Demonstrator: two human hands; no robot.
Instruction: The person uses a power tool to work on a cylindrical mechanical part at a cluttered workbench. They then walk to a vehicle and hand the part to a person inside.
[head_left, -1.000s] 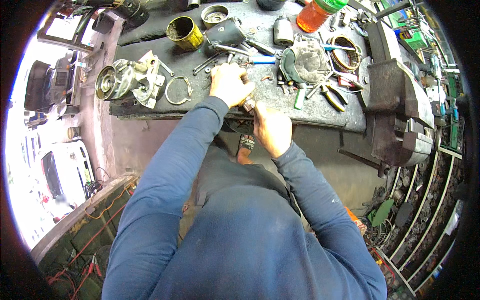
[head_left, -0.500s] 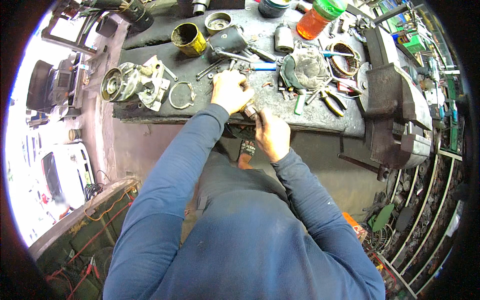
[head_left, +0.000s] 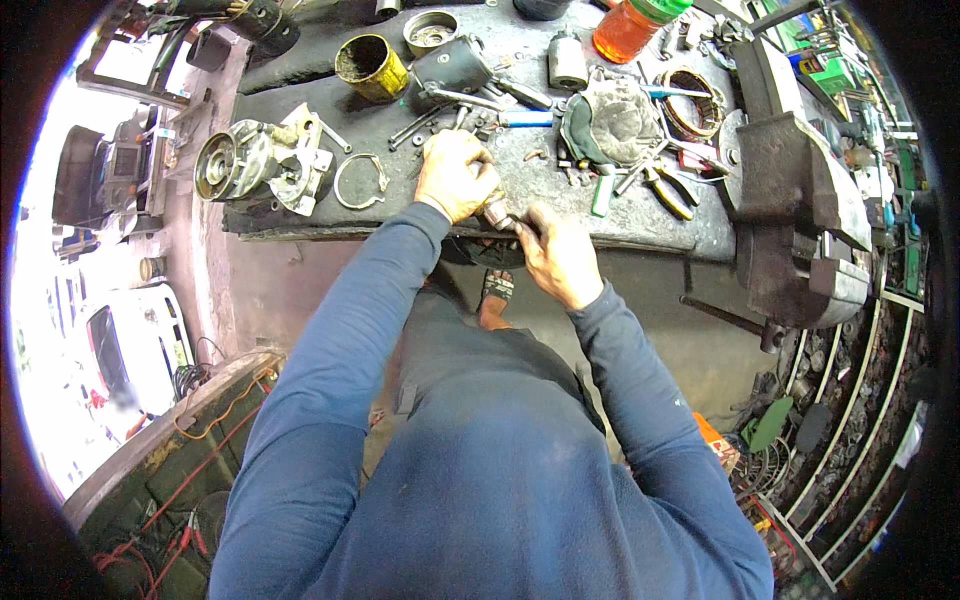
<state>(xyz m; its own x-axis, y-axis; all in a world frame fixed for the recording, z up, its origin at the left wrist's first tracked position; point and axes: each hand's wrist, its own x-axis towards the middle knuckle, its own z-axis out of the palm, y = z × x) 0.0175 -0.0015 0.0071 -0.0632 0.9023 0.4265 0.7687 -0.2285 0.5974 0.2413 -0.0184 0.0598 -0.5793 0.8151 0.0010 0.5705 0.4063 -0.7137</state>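
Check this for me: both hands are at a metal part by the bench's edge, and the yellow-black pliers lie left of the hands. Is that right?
Not quite. The left hand and right hand are at a metal part by the edge of the bench, but the yellow-black pliers lie right of the hands, not left, as the head view shows.
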